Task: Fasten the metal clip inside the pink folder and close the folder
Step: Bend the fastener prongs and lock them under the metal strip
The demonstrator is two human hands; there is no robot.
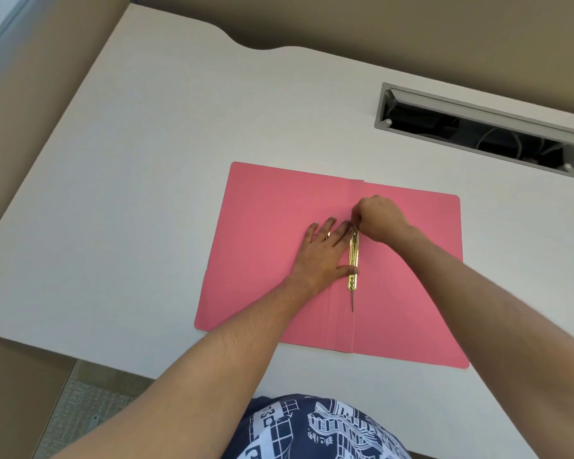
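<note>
1. We see the folder lying open and flat on the white desk, both covers spread out, with the spine fold running toward us.
2. The clip, a brass-coloured bar, lies along the spine fold near the folder's middle; a thin prong sticks out from its near end toward us.
3. Our left hand lies palm down and spread flat on the left cover, its thumb touching the bar's near part and a fingertip beside its far end. It grips nothing.
4. Our right hand is curled, fingertips pinched at the far end of the clip; whether they actually grip a prong we cannot tell.
5. A cable slot sits open in the desk beyond the folder.
</note>
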